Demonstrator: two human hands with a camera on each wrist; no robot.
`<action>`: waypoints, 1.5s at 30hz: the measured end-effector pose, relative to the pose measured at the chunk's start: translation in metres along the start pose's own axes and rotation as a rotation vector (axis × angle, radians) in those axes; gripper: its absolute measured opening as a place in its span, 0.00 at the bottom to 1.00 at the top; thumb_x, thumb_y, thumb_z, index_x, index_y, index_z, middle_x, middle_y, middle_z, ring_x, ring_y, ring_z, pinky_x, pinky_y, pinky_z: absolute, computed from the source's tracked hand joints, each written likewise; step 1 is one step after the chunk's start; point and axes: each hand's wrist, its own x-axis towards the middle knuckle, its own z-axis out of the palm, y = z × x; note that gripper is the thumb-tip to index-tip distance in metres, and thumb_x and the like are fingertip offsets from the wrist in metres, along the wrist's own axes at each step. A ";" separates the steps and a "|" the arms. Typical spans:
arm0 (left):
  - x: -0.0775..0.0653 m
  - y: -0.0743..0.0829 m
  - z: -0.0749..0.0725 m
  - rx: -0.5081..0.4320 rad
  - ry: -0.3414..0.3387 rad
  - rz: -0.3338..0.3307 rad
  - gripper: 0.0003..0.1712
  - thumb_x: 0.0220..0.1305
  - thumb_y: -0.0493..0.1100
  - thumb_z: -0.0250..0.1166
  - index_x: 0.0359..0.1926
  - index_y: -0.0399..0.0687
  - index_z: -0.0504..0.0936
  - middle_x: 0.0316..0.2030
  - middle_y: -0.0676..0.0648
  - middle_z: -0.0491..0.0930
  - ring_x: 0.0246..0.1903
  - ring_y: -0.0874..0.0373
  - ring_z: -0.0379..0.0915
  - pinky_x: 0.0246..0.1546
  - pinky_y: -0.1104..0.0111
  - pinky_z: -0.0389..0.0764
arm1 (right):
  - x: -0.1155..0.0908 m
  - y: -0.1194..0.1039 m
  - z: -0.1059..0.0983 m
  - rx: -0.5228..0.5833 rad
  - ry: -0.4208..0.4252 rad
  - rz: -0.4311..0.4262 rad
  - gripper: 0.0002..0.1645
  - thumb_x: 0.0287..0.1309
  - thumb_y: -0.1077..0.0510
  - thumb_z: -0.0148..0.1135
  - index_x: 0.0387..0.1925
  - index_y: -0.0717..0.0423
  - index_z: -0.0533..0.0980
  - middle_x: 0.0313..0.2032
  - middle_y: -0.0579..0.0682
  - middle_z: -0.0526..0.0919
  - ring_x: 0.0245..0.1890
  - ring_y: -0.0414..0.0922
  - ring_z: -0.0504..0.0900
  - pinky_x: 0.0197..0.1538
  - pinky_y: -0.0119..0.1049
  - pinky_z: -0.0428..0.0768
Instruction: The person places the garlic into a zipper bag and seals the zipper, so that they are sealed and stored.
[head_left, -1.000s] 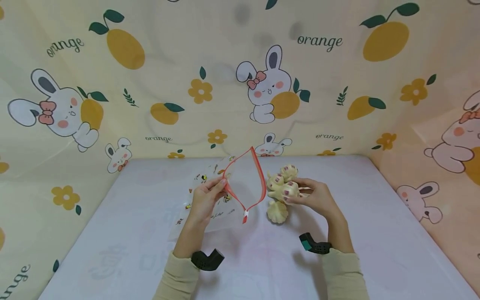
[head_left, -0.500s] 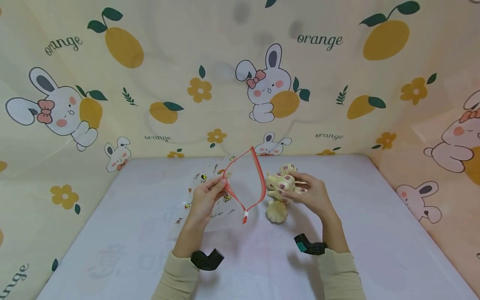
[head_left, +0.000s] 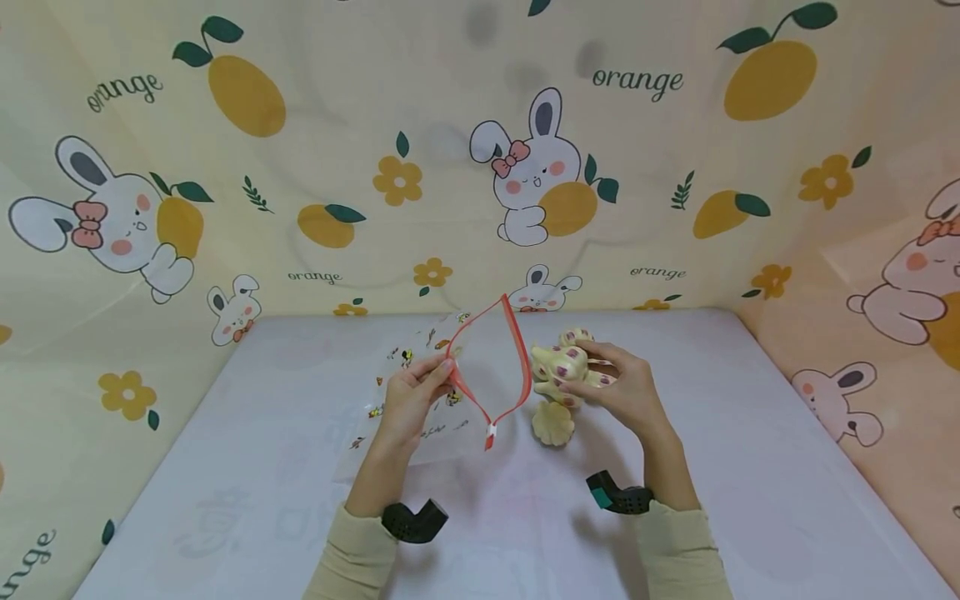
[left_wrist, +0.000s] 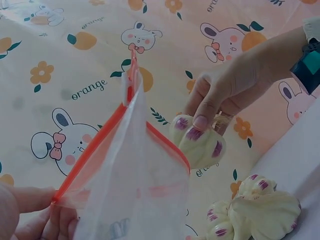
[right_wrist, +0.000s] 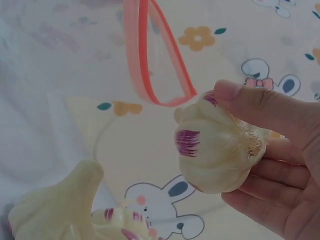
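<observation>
the cloth backdrop (head_left: 645,150), cream and printed with rabbits, oranges and flowers, stands behind and beside the table (head_left: 780,500), which has a white surface. bag (left_wrist: 125,200): clear plastic with printed figures, mouth parted into a pointed loop by its red rim (head_left: 520,342); positioned left of the garlic in the head view. left hand (head_left: 414,400): thumb and fingers pinching the rim. right hand (head_left: 626,387): thumb and fingertips pinching one garlic bulb (right_wrist: 215,155). wrist devices (head_left: 414,522): black, one at each wrist. held bulb: pale with purple markings, raised off the table, outside the bag, just beside the rim; contact cannot be determined. loose bulbs (head_left: 553,423): clustered on the table below it, partly hidden, count unconfirmed. zip pull (head_left: 491,433): red and white, at the near corner of the mouth.
</observation>
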 end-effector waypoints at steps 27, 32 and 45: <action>-0.001 -0.002 0.002 0.015 -0.004 -0.012 0.16 0.68 0.36 0.58 0.53 0.30 0.77 0.26 0.60 0.83 0.29 0.67 0.78 0.38 0.78 0.83 | -0.003 -0.018 0.019 0.062 0.039 -0.206 0.33 0.38 0.67 0.77 0.52 0.65 0.78 0.49 0.63 0.84 0.43 0.20 0.76 0.50 0.18 0.79; 0.000 -0.004 0.003 0.011 -0.005 -0.009 0.17 0.68 0.36 0.58 0.53 0.28 0.76 0.26 0.60 0.83 0.29 0.67 0.78 0.38 0.78 0.83 | -0.004 -0.021 0.022 0.053 0.028 -0.181 0.35 0.37 0.65 0.78 0.53 0.63 0.78 0.49 0.60 0.84 0.41 0.25 0.79 0.51 0.37 0.85; -0.002 -0.003 0.005 0.044 0.002 -0.005 0.19 0.68 0.36 0.59 0.54 0.27 0.75 0.26 0.60 0.82 0.28 0.67 0.78 0.37 0.78 0.83 | -0.004 -0.024 0.034 0.092 0.009 -0.216 0.35 0.38 0.67 0.77 0.54 0.65 0.77 0.51 0.61 0.83 0.46 0.24 0.77 0.53 0.30 0.83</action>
